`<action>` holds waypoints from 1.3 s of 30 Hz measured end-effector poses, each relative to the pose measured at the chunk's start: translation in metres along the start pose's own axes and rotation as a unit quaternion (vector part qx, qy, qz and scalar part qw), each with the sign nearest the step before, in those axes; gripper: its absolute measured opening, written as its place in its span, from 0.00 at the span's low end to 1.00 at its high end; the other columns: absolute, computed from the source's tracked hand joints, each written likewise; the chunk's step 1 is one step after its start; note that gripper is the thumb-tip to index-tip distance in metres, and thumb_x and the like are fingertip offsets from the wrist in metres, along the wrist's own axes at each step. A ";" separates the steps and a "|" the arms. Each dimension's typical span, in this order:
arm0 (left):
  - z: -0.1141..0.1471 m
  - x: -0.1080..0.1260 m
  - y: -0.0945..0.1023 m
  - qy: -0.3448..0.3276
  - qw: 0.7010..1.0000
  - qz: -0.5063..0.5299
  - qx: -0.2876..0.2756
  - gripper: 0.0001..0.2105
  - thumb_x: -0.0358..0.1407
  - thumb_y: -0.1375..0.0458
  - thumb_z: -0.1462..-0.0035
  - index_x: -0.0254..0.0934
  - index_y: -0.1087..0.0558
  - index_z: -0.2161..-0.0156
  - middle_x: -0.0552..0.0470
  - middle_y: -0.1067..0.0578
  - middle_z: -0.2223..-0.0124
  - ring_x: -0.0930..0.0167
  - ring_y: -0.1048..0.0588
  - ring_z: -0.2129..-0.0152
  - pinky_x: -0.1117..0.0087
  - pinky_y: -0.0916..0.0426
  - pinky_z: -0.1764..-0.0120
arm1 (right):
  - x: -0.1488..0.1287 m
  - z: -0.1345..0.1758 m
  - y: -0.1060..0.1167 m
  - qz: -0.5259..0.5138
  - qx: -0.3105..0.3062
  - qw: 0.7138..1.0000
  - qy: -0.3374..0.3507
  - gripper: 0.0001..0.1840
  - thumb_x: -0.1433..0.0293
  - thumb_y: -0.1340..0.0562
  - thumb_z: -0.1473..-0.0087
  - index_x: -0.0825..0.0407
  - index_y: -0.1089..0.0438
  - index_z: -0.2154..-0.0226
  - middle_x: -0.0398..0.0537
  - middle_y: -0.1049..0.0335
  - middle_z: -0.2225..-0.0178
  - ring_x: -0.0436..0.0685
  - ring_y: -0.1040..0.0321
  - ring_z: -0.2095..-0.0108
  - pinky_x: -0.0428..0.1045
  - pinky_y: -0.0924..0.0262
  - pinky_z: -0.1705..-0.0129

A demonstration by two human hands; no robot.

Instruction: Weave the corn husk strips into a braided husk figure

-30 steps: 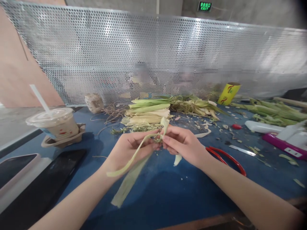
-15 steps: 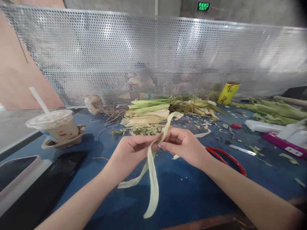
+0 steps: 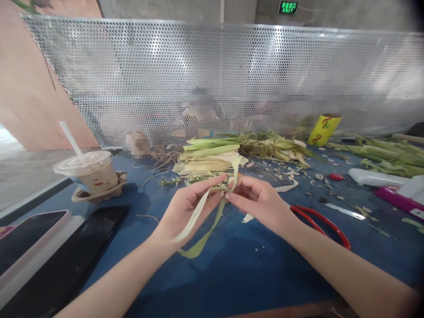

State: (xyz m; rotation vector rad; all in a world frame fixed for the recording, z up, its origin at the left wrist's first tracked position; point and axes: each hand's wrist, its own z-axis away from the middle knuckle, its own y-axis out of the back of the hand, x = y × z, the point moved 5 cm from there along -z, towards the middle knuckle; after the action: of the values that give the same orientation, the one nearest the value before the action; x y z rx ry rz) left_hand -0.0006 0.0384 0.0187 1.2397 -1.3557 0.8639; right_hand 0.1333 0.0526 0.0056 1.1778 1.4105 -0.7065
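Observation:
Pale green corn husk strips (image 3: 195, 217) meet in a crossing between my fingertips, above the middle of the blue table (image 3: 232, 274). My left hand (image 3: 188, 207) pinches them from the left, and one strip lies across its thumb side while another hangs below. From the right, my right hand (image 3: 260, 198) pinches the same spot, with one strip end standing up beside its fingers. Part of the crossing is hidden by the fingers. Just beyond the hands lies a stack of flattened corn husks (image 3: 208, 154).
Red-handled scissors (image 3: 327, 225), a blade (image 3: 344, 211) and a purple-and-white tool (image 3: 397, 198) lie right. A lidded drink cup (image 3: 92, 172), phone (image 3: 33, 238) and black tablet-like slab (image 3: 73, 260) are left. A perforated metal screen (image 3: 132, 79) stands behind twine (image 3: 162, 157) and a yellow tube (image 3: 324, 129).
The strip that hung down in front has swung left across my left hand. Both hands stay together at the crossing. The whole view has shifted slightly.

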 end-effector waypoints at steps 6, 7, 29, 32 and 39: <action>0.001 0.003 -0.001 0.043 0.999 -0.019 -0.022 0.27 0.30 0.40 0.56 0.36 0.37 0.48 0.56 0.25 0.73 0.74 0.28 0.75 0.74 0.34 0.68 | 0.002 0.000 0.001 0.001 0.008 1.000 0.014 0.08 0.65 0.37 0.56 0.51 0.34 0.73 0.42 0.33 0.76 0.49 0.36 0.74 0.44 0.41 0.73; 0.002 0.002 -0.001 0.046 0.998 -0.027 -0.025 0.28 0.30 0.40 0.56 0.35 0.38 0.47 0.57 0.26 0.74 0.74 0.29 0.76 0.74 0.35 0.70 | 0.002 0.001 0.001 -0.002 0.008 1.000 0.015 0.07 0.65 0.38 0.55 0.51 0.34 0.73 0.42 0.34 0.76 0.49 0.36 0.75 0.44 0.41 0.73; 0.005 -0.006 -0.012 0.031 0.999 0.004 -0.044 0.18 0.39 0.50 0.44 0.38 0.33 0.49 0.54 0.21 0.73 0.69 0.24 0.69 0.70 0.32 0.61 | -0.002 0.003 0.004 0.043 0.056 0.996 0.052 0.19 0.63 0.45 0.47 0.53 0.40 0.85 0.39 0.48 0.85 0.46 0.49 0.82 0.45 0.54 0.79; 0.006 -0.005 -0.012 0.035 0.999 0.007 -0.040 0.18 0.39 0.50 0.44 0.39 0.34 0.48 0.54 0.21 0.72 0.69 0.24 0.68 0.69 0.32 0.60 | -0.003 0.003 0.007 0.065 0.076 0.993 0.067 0.21 0.63 0.45 0.47 0.53 0.41 0.87 0.39 0.50 0.87 0.47 0.49 0.81 0.46 0.53 0.78; 0.003 -0.006 -0.005 0.050 0.998 0.012 0.035 0.22 0.33 0.38 0.56 0.40 0.30 0.52 0.56 0.21 0.70 0.71 0.24 0.69 0.77 0.31 0.65 | -0.009 0.006 -0.006 0.051 0.027 0.996 0.072 0.12 0.67 0.45 0.47 0.51 0.27 0.73 0.45 0.37 0.73 0.46 0.42 0.78 0.44 0.45 0.78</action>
State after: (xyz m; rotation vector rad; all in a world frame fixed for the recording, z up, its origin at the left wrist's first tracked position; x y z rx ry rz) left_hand 0.0032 0.0360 0.0113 1.2196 -1.2719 0.9843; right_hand 0.1293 0.0434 0.0118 1.3566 1.4464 -0.6018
